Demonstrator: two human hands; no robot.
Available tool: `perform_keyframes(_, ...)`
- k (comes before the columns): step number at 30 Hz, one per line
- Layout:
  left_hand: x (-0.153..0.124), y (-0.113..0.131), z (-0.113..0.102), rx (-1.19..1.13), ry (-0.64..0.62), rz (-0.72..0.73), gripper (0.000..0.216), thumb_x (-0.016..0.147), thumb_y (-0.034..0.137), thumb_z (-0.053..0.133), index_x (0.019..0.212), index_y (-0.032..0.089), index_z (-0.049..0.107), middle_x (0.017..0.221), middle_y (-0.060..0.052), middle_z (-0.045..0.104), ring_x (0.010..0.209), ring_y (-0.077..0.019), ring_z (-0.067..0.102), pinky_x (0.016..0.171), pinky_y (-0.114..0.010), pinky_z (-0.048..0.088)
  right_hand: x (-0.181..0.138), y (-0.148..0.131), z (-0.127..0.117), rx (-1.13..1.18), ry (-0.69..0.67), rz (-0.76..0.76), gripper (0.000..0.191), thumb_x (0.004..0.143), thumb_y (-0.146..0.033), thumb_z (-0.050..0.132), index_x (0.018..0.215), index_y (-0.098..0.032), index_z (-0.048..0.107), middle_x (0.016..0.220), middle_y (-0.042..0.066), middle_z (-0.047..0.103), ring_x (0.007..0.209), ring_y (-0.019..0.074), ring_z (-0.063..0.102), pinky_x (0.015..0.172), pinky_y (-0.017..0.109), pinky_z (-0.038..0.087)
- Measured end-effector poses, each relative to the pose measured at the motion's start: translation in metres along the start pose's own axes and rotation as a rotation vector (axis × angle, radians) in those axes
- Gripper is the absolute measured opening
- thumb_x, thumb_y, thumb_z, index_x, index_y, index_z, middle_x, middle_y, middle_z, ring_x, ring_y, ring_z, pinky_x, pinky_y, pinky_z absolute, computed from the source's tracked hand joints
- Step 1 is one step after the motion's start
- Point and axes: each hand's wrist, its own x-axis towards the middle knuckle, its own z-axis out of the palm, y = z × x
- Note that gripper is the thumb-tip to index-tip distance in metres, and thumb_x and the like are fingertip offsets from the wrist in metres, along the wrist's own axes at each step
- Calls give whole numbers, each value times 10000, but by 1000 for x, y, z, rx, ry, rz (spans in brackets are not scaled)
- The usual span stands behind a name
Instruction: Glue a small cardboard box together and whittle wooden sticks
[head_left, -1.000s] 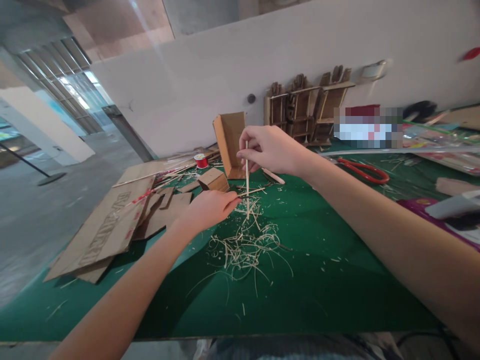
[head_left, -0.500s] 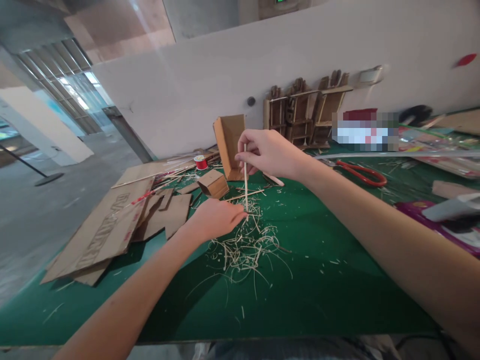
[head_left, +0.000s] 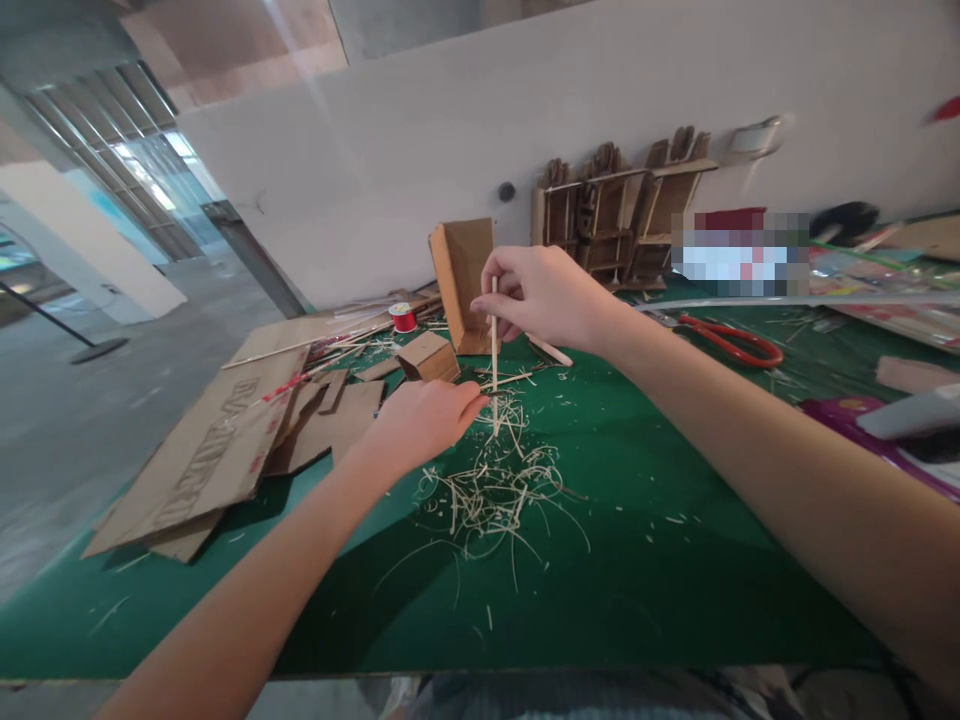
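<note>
A thin bamboo stick [head_left: 495,355] stands nearly upright, pinched near its top by my right hand [head_left: 536,295]. My left hand [head_left: 424,415] is closed at the stick's lower part, with a small dark blade-like piece [head_left: 496,393] just showing at its fingertips, against the stick. The rest of that piece is hidden by the fingers. Below the stick's lower end lies a loose pile of curled bamboo shavings [head_left: 499,490] on the green tabletop [head_left: 637,590].
Flat cardboard [head_left: 202,455] lies on the left, near a small cardboard box [head_left: 427,357] and a red thread spool [head_left: 403,318]. An open cardboard box [head_left: 461,285] stands behind my hands. Red-handled pliers [head_left: 739,342] lie right, and cardboard structures [head_left: 619,215] lean on the wall.
My left hand has moved up along the stick, away from its lower end, baring more of it. The right hand keeps its pinch on the stick. The view has shifted slightly.
</note>
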Motion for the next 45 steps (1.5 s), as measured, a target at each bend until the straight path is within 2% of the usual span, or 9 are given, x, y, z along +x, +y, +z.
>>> perform_keyframes(6,5,-10,19,-54,-162,178,448,966,429,274,762,194,596,683,-51,653,561,-149,539,505,-269,276,-1,3,-2,30,-10,-20,172,853,-346,596,934,-195,587,661,-6,628,641,166,646,679,366,530)
perform_keyframes(10,7,-15,27,-61,-144,175,449,963,431,275,770,200,609,693,-54,662,577,-157,551,518,-277,283,0,6,-3,23,12,-72,143,843,-332,612,881,-198,578,643,-23,612,618,156,642,681,350,521)
perform_keyframes(17,5,-22,18,-106,-49,126,426,961,426,286,758,199,584,661,-41,641,570,-153,541,509,-275,260,3,13,-1,29,45,-73,123,840,-314,616,835,-203,563,605,-37,566,583,138,624,636,323,505)
perform_keyframes(23,8,-18,29,-76,-148,168,442,957,438,286,765,201,606,679,-56,655,586,-175,568,518,-276,275,3,13,-1,112,41,-53,140,824,-296,633,779,-210,532,581,-30,556,564,141,607,602,327,499)
perform_keyframes(28,8,-14,26,-122,-193,189,421,946,411,321,713,204,604,639,-49,622,534,-163,511,518,-283,294,3,15,1,174,43,-51,151,809,-295,655,765,-205,543,588,-21,543,591,154,611,591,332,485)
perform_keyframes(32,7,-13,22,-184,-199,173,397,936,389,354,671,205,587,614,-44,595,502,-152,462,521,-292,292,4,18,0,188,57,-51,160,793,-320,676,785,-206,565,605,-21,547,604,158,616,605,340,489)
perform_keyframes(36,5,-13,22,-221,-180,163,401,930,388,363,634,201,558,593,-50,592,481,-148,446,494,-298,258,5,19,-12,85,112,5,109,836,-302,621,872,-206,585,670,6,603,651,176,625,656,377,508)
perform_keyframes(40,4,-18,22,-165,-91,121,388,939,401,339,701,215,583,599,-44,611,496,-157,487,497,-285,249,4,20,-25,-1,92,22,171,864,-312,572,999,-206,569,743,36,656,673,189,624,653,384,510)
perform_keyframes(45,3,-24,19,-173,238,-34,353,951,394,349,769,199,580,614,-31,594,541,-160,514,520,-279,249,1,16,-18,-44,-32,-64,323,865,-333,540,1163,-212,509,829,35,688,735,193,623,682,378,499)
